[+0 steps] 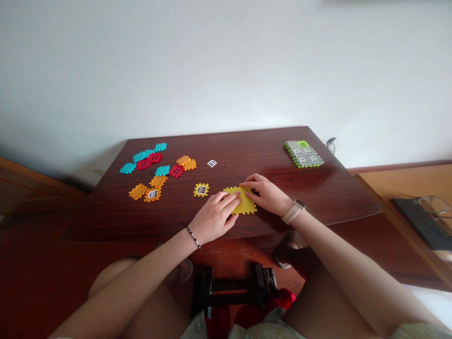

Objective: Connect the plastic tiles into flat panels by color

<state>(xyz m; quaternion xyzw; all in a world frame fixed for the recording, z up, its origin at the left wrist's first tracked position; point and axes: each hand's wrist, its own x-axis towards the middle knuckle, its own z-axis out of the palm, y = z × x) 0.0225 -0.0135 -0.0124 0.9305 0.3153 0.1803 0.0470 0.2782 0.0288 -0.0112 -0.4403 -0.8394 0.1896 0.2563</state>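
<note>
Yellow toothed puzzle tiles (249, 205) lie joined into a flat panel near the table's front edge. My left hand (214, 215) covers the panel's left part, fingers over the top and thumb by its near edge. At the far right side, my right hand (267, 194) grips the panel between thumb and bent fingers. Part of the panel is hidden under both hands. Just left of it sits a single yellow tile with a white window insert (201, 190). A loose white window piece (212, 163) rests farther back.
Toothed tiles in blue (139, 157), red (176, 171) and orange (158, 181) are scattered on the left of the dark wooden table (243, 146). A grey and green panel stack (303, 154) with white windows stands at the back right. Behind is a wall (226, 70).
</note>
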